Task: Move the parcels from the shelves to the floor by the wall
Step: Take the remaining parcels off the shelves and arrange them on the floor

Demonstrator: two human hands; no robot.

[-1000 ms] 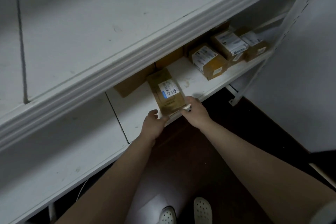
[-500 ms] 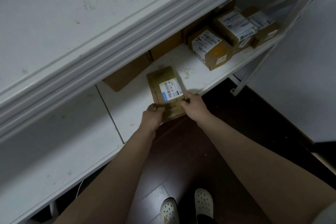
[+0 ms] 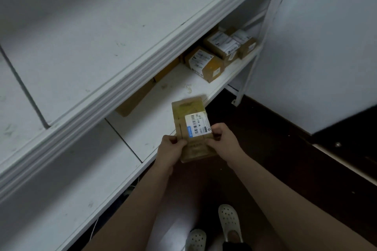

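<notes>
If the grip is not firm enough, this lift can go wrong. The parcel (image 3: 191, 130) is held only at its near end: the left hand (image 3: 171, 147) pinches its left edge and the right hand (image 3: 223, 140) pinches its right edge, with the thumbs on top. Most of its length reaches beyond the fingers without support. With a weak pinch, I think the far end may tip down and the parcel may slip out, or knock on the front edge of the lower shelf (image 3: 151, 128) just beyond the hands. Whether the far end touches that shelf I cannot tell. The thick lip of the upper shelf (image 3: 122, 91) hangs above and to the left of the left hand, and a lift that is too high could strike it. The other parcels (image 3: 206, 63) lie far beyond the right hand, so they are in little danger.

The parcel is thin brown cardboard, longer than wide. A white label (image 3: 199, 123) with a barcode and a blue strip sits just beyond the right thumb, and yellowish tape (image 3: 188, 106) covers the far end. It looks light.
</notes>
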